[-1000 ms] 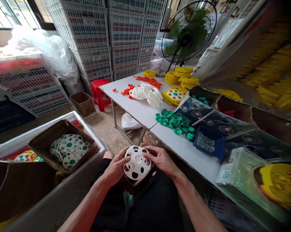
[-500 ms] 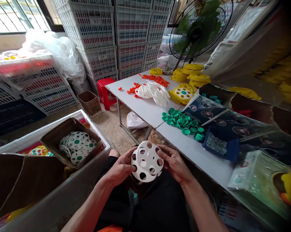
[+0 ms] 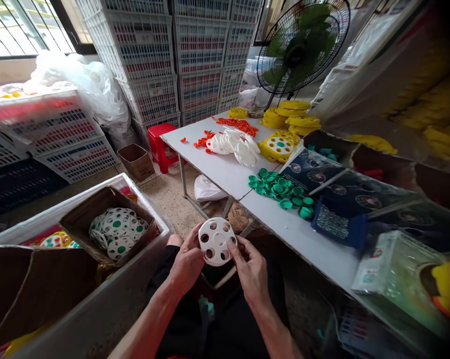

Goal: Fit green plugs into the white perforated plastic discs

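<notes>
Between my hands, above my lap, is a round white plastic disc [image 3: 218, 240] with a ring of holes and a raised hub. My left hand [image 3: 189, 259] grips its left edge. At the right edge my right hand [image 3: 249, 264] pinches it, the thumb lying on the face. Whether a second disc lies behind it I cannot tell. A pile of similar white discs [image 3: 240, 145] lies on the table, close to green round caps [image 3: 283, 187] and small orange parts [image 3: 238, 125]. In a cardboard box [image 3: 81, 229] at my left are white discs with green centres [image 3: 118, 227].
The white table [image 3: 262, 214] runs along my right, with yellow plastic housings [image 3: 279, 144] and a blue tray of screws [image 3: 340, 224]. A white-rimmed bin [image 3: 150, 199] stands at my left. Behind are a red stool [image 3: 161, 144], stacked crates [image 3: 146, 50] and a fan [image 3: 300, 50].
The two offset, overlapping discs now appear as one disc outline. It has turned to face me more squarely and moved slightly left. My right thumb has slid onto its face.
</notes>
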The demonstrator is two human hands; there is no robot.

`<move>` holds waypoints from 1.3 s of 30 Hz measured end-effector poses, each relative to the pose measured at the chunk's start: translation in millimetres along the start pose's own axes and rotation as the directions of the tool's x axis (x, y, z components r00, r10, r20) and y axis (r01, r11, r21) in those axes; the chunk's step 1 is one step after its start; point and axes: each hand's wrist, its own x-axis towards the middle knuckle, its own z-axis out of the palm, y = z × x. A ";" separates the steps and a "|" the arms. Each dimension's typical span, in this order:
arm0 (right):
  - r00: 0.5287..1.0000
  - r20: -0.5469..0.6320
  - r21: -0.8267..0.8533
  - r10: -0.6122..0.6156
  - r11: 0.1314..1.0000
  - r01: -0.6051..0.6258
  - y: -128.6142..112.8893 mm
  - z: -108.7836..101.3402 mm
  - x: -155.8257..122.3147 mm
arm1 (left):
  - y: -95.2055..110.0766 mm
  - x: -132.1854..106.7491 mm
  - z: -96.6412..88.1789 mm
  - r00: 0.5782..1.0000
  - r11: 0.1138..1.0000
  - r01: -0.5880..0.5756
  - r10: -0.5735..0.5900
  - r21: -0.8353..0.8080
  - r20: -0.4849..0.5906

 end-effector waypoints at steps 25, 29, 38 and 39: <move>0.970 0.131 0.510 0.204 0.825 -0.243 5.0 49.0 -20.9 | -35.0 9.3 2.2 0.971 0.971 -0.127 0.164 0.204 -0.174; 0.977 0.211 0.128 0.043 0.989 -0.071 -3.1 6.3 -6.7 | -15.6 11.1 -7.5 0.976 0.946 -0.110 0.161 0.306 -0.146; 0.850 0.213 -0.909 -0.482 0.222 0.354 -70.4 -131.6 135.2 | -0.2 10.4 -3.4 0.986 0.904 0.010 0.063 0.428 -0.157; 0.857 0.254 -0.920 -0.448 0.163 0.357 -72.4 -136.4 145.8 | -1.2 10.0 -2.8 0.985 0.900 0.015 0.063 0.436 -0.162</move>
